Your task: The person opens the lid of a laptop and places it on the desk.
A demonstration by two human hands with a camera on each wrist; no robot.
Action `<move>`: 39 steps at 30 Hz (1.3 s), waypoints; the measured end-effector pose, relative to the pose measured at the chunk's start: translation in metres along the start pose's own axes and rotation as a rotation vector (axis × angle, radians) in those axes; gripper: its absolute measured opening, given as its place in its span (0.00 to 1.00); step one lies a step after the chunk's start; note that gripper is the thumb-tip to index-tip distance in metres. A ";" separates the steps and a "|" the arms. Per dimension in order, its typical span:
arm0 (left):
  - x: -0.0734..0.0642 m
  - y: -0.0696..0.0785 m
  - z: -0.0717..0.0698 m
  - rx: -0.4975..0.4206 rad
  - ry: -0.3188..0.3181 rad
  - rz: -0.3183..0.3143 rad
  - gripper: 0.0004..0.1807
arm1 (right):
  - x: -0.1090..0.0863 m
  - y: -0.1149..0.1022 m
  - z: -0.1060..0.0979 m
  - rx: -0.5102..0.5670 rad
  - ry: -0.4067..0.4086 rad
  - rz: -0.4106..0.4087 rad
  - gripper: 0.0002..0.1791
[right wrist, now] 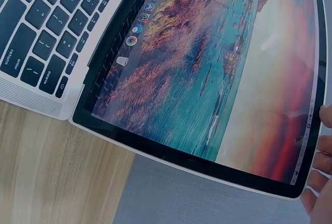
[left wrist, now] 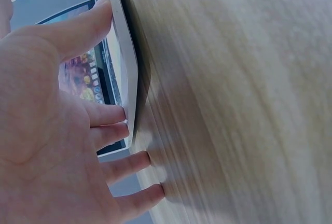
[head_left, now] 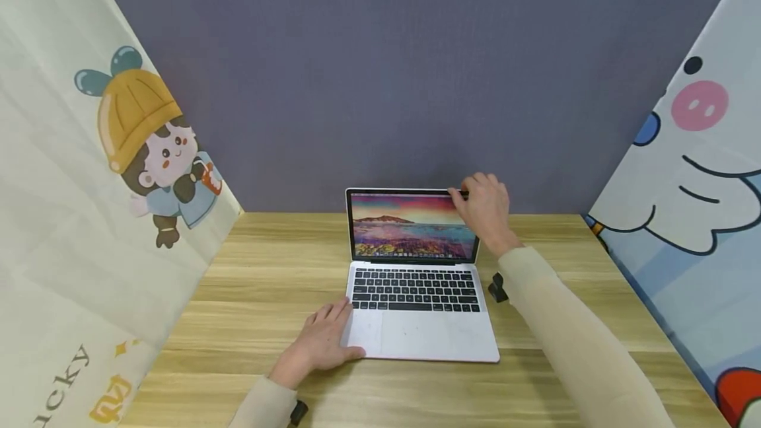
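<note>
A silver laptop (head_left: 423, 337) stands unfolded on the wooden table, its lit screen (head_left: 410, 230) showing a coastal sunset wallpaper and a row of icons. My right hand (head_left: 486, 209) pinches the lid's upper right corner, thumb in front and the other fingers behind the top edge. In the right wrist view, those fingertips (right wrist: 322, 154) meet the lid's rim. My left hand (left wrist: 46, 115) rests at the base's front left corner, thumb and foremost fingers touching the laptop, fairly straight. Its last two fingers reach down to the table in the left wrist view.
The wood-grain table (head_left: 267, 269) surrounds the laptop. Behind it rises a grey-blue panel (head_left: 380, 71). Cartoon-printed cloths hang on the left (head_left: 53, 216) and right (head_left: 719, 216). A small black piece (head_left: 497, 288) shows beside the right sleeve, another (head_left: 298, 413) by the left cuff.
</note>
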State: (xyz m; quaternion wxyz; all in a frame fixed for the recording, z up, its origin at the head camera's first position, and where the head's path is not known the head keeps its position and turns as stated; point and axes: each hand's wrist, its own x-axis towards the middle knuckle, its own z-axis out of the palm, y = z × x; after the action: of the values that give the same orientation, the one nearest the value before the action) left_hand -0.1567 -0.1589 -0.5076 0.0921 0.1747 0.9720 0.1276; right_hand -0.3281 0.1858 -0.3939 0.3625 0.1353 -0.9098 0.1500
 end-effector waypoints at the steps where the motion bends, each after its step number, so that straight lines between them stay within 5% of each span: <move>1: 0.000 0.000 0.000 0.000 -0.001 0.000 0.57 | 0.000 0.000 0.000 -0.002 -0.003 0.004 0.20; 15: -0.004 -0.002 0.006 0.010 0.015 0.004 0.58 | 0.006 0.000 0.012 0.017 -0.070 0.051 0.20; 22: -0.009 0.000 0.007 -0.005 0.019 -0.006 0.57 | 0.003 0.000 0.018 0.009 -0.011 0.022 0.19; 39: -0.008 0.001 0.014 -0.002 0.033 -0.002 0.58 | 0.006 0.003 0.024 -0.014 -0.008 0.045 0.20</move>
State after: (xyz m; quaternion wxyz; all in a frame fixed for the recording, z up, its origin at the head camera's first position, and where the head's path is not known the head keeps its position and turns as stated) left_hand -0.1454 -0.1576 -0.5193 0.0765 0.1715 0.9734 0.1314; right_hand -0.3475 0.1786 -0.4068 0.3565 0.1126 -0.9151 0.1511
